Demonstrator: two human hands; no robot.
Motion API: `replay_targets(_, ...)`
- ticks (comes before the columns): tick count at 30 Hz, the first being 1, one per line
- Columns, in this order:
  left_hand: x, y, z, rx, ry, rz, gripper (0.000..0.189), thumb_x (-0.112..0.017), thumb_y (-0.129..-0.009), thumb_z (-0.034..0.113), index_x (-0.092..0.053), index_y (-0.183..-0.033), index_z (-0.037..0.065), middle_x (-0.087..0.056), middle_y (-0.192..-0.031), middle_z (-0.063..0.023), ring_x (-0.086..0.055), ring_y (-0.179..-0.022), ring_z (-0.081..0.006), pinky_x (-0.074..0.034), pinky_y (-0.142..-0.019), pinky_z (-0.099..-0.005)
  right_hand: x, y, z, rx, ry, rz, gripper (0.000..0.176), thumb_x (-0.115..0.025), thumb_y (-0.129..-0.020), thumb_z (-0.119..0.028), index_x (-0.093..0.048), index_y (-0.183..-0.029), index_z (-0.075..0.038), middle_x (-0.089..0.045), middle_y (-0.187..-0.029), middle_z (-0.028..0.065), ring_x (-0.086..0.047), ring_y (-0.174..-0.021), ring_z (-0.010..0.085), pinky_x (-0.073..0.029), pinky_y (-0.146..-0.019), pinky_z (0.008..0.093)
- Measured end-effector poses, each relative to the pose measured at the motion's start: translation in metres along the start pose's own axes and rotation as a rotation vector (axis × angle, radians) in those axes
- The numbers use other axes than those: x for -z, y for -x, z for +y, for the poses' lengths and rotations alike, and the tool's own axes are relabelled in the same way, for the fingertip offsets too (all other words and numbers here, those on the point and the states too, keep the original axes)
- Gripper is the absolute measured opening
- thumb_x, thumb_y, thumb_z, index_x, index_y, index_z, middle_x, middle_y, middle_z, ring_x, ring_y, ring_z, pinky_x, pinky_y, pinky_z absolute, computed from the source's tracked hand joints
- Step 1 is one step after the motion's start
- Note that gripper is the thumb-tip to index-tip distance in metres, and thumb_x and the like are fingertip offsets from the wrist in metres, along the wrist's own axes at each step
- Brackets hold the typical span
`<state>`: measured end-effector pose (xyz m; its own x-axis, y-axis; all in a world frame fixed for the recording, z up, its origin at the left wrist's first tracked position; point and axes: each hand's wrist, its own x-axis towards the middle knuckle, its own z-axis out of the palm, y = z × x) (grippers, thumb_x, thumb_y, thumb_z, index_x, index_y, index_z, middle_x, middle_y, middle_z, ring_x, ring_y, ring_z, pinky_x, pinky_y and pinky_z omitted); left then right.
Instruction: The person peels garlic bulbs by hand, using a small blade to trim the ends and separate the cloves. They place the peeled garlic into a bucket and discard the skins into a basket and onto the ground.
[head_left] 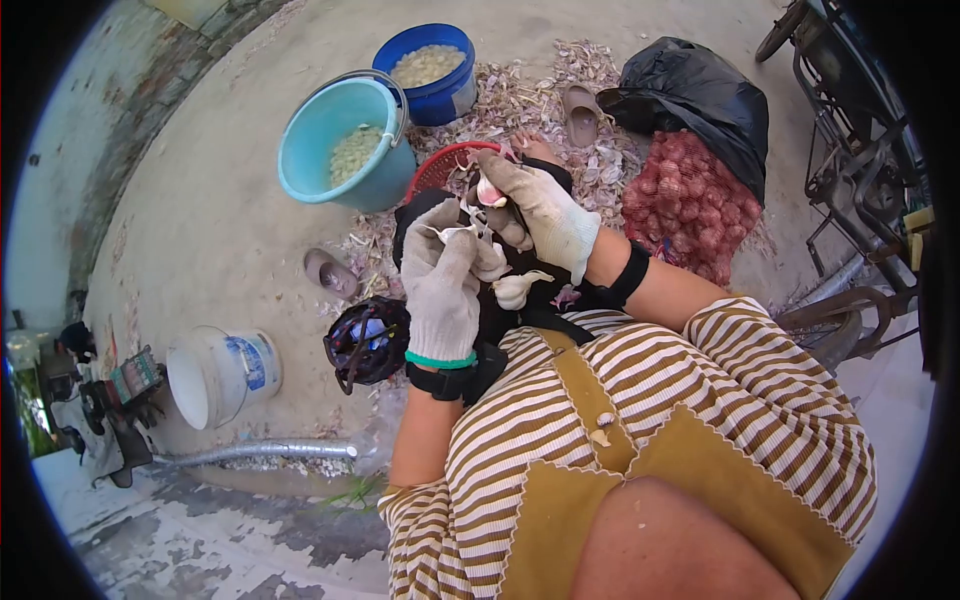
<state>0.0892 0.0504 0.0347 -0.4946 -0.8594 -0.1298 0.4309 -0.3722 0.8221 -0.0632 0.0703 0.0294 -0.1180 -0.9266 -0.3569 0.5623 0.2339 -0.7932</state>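
Note:
Both of my hands wear pale work gloves and meet above my dark-clad lap. My right hand [543, 205] pinches a pinkish garlic clove [489, 193] between thumb and fingers. Fingers bent, my left hand [445, 275] grips a whitish piece of garlic with papery skin [455, 233]; how much it holds is partly hidden. A white garlic bulb [517, 289] with a stem rests on my lap just below the hands. Beyond them, a red basket [437, 165] is partly covered by my hands and knees.
A light-blue bucket [305, 150] and a dark-blue bucket [465, 95] hold peeled cloves. Garlic skins [590, 65] litter the ground. At right are a red net sack of bulbs [690, 200], a black plastic bag [700, 90] and a metal cart [860, 140]. A white bucket [215, 375] lies left.

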Motion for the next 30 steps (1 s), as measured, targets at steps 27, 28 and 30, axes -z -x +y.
replay_targets(27, 0.011, 0.015, 0.023, -0.03, -0.608, 0.019, 0.02, -0.056, -0.093, 0.009, -0.063, -0.109, -0.001, -0.065, -0.079, -0.004, -0.057, -0.061, -0.0073, -0.044, -0.054, -0.0189, 0.006, 0.032, -0.038, 0.482, 1.664, -0.405, 0.033, -0.055, -0.089, -0.039, -0.063, -0.101, -0.009, -0.064, -0.087, 0.0137, -0.065, -0.084, 0.0322, -0.051, -0.071, 0.0418)
replay_targets(28, 0.011, 0.015, 0.024, -0.029, -0.607, 0.02, 0.02, -0.056, -0.093, 0.009, -0.063, -0.109, -0.001, -0.065, -0.079, -0.004, -0.057, -0.061, -0.0073, -0.044, -0.054, -0.0189, 0.005, 0.033, -0.041, 0.436, 1.673, -0.433, 0.034, -0.056, -0.089, -0.038, -0.063, -0.106, -0.009, -0.064, -0.093, 0.0127, -0.064, -0.087, 0.0313, -0.051, -0.074, 0.04)
replay_targets(30, 0.01, 0.016, 0.026, 0.015, -0.622, 0.019, 0.02, -0.056, -0.093, 0.009, -0.063, -0.109, -0.001, -0.065, -0.079, -0.0042, -0.056, -0.06, -0.0072, -0.043, -0.053, -0.0189, 0.001, 0.035, -0.046, 0.39, 1.682, -0.461, 0.036, -0.058, -0.089, -0.036, -0.063, -0.111, -0.009, -0.064, -0.1, 0.0117, -0.064, -0.09, 0.0303, -0.051, -0.078, 0.0382)
